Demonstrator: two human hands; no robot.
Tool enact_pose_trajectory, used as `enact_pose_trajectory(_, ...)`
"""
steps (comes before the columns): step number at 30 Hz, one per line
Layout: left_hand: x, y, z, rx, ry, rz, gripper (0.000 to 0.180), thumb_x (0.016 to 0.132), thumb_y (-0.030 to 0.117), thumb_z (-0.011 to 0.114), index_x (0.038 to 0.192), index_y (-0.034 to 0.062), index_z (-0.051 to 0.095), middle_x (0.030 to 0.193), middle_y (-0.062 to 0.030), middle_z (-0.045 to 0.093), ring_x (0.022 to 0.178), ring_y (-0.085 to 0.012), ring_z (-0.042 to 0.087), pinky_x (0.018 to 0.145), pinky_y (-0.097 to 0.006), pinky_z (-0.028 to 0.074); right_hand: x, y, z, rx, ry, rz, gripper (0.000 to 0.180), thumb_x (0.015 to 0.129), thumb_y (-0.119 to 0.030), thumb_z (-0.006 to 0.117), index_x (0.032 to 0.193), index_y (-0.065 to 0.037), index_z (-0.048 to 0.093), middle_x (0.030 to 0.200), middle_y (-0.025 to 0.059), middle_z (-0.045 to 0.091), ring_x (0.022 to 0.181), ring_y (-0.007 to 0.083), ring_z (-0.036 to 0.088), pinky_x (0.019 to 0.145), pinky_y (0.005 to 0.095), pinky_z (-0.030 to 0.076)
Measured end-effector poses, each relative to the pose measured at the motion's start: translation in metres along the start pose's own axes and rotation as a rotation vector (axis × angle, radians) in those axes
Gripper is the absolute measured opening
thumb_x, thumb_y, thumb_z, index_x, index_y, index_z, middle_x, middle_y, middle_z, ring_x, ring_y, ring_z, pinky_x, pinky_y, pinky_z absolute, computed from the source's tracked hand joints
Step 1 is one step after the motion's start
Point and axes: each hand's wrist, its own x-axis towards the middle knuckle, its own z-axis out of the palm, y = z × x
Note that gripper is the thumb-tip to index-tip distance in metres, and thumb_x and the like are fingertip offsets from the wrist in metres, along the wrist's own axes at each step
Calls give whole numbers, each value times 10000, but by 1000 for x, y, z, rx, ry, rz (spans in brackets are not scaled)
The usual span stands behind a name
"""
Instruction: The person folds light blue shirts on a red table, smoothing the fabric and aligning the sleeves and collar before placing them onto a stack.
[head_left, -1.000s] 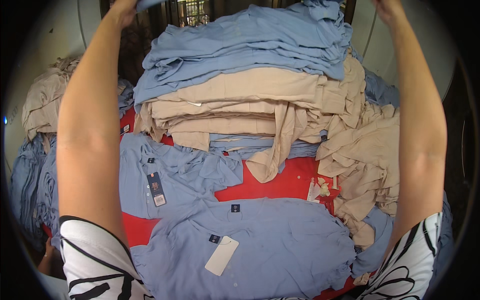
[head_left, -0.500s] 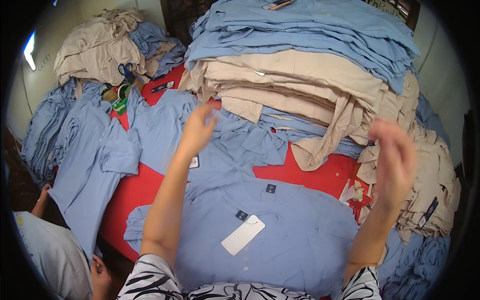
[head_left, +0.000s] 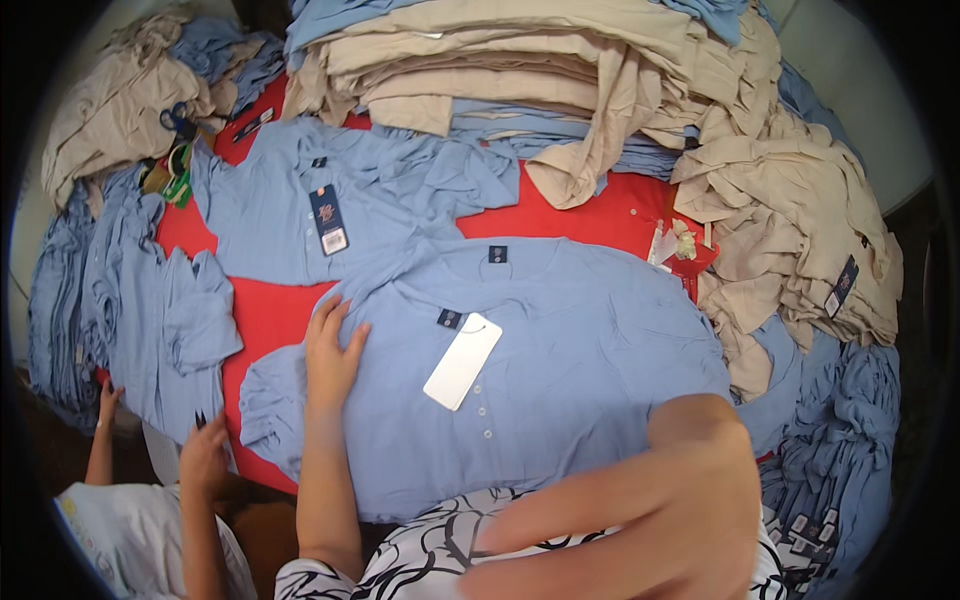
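Observation:
A blue buttoned shirt (head_left: 590,350) lies spread in front of me, a blank white hang tag (head_left: 463,362) resting on its chest. On the shirt's left shoulder area rests my left hand (head_left: 332,350), fingers apart and flat, gripping nothing. My right hand (head_left: 650,500), blurred, is raised close to the camera over the shirt's lower edge. Its fingers look stretched out and spread, and nothing shows in them. Beyond lies another blue shirt (head_left: 270,215) with a dark printed tag (head_left: 327,220).
A tall stack of folded beige shirts (head_left: 520,50) fills the back, above the red table cover (head_left: 610,225). Beige garments (head_left: 800,210) heap at the right. Scissors (head_left: 178,120) and a green tape dispenser (head_left: 178,185) sit far left. A co-worker's hand (head_left: 205,450) is near a blue garment.
My left hand has come down from the air onto the shirt. The right hand has swung down and nearer the camera. The view has tilted lower; the co-worker's hands have shifted.

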Motion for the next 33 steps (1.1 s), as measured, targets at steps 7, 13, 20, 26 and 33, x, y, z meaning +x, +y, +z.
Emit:
enact_pose_trajectory(7, 14, 10, 8, 42, 246, 196, 142, 825, 67, 692, 953, 25, 647, 1045, -108, 627, 968, -297, 597, 815, -384, 478, -73, -34, -47, 27, 678, 760, 193, 931, 17, 467, 1037, -13, 627, 1009, 132, 646, 732, 186, 596, 685, 314, 498)
enact_pose_trajectory(13, 40, 18, -14, -32, 179, 35, 130, 885, 147, 651, 911, 22, 624, 913, -110, 644, 802, -258, 632, 697, -344, 495, -133, 49, 76, 387, 205, 1330, 234, 959, -79, 515, 1116, 43, 638, 1101, 126, 648, 957, 219, 650, 845, 317, 506)
enact_pose_trajectory(20, 18, 24, -42, 162, -119, -65, 365, 790, 262, 761, 1000, 13, 596, 991, -128, 652, 917, -303, 631, 781, -368, 492, -182, 93, 188, -324, -265, 855, 300, 915, -33, 506, 1193, 27, 602, 1289, 198, 554, 1234, 342, 501, 1060, 456, 371)
enact_pose_trajectory(26, -23, -19, -37, 84, 92, -25, 362, 750, 189, 786, 961, -1, 562, 1012, -150, 629, 935, -324, 605, 773, -387, 476, -185, 99, 198, -193, -229, 840, 325, 904, -37, 503, 1212, 10, 594, 1294, 162, 563, 1263, 315, 484, 1088, 452, 334)
enact_pose_trajectory(33, -42, -4, -57, 40, 285, 51, 202, 836, 70, 699, 947, 4, 545, 860, -119, 615, 739, -273, 574, 673, -359, 455, -164, 48, 79, -59, 271, 1132, 246, 903, 26, 494, 1092, -4, 649, 1157, 100, 615, 1027, 164, 593, 906, 275, 457)
